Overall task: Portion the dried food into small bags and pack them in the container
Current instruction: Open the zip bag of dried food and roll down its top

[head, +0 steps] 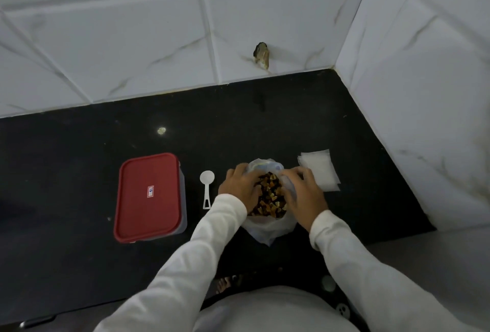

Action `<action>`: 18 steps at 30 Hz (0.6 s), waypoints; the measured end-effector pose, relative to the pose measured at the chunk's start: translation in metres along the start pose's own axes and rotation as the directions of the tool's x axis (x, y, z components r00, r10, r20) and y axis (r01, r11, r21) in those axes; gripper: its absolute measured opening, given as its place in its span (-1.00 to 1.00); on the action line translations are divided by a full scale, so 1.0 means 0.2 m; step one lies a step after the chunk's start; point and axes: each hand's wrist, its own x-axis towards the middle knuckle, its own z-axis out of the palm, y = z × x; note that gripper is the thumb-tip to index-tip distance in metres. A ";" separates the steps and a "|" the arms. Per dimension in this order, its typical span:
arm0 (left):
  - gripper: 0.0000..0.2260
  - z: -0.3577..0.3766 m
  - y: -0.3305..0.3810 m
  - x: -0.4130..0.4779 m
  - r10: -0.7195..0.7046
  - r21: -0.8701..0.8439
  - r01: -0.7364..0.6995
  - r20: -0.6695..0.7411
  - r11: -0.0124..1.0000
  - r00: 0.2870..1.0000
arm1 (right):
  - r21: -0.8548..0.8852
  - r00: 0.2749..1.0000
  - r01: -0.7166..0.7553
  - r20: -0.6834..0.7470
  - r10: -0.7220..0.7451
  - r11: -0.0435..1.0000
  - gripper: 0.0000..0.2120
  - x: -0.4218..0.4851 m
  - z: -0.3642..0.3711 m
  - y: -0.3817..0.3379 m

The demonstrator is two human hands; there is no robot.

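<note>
Holding the plastic bag (270, 228) open from both sides: the left hand (240, 188) has its fingers curled over the left edge of the bag's mouth, and the right hand (305, 191) is curled over the right edge, though it's a bit blurry. Brown and yellow dried food (270, 199) fills the bag, which sits on the black countertop (79, 146). Just left of it lies a white plastic scoop (207, 188), bowl toward the wall. Further left is the container (149, 196), red lid on, with a small sticker in the middle. A stack of small clear bags (320, 170) lies flat just beside the right hand. White marbled tiles (132, 40) are behind.
</note>
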 end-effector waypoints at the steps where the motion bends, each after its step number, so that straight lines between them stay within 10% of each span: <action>1: -0.59 -0.01 0.00 0.03 -0.001 0.023 0.000 0.048 1.000 0.999 | -0.019 0.999 -0.028 0.020 0.028 0.999 -0.56 0.02 -0.01 -0.01; 9: -0.43 -0.01 0.02 0.10 -0.020 -0.098 0.025 0.055 0.995 0.998 | 0.033 0.989 -0.120 -0.082 0.122 0.992 -0.61 0.21 -0.02 -0.01; 18: -0.32 -0.07 0.01 0.07 -0.063 -0.166 0.077 0.087 0.983 0.994 | -0.305 0.999 -0.049 0.000 0.052 0.951 -0.44 0.20 -0.10 -0.05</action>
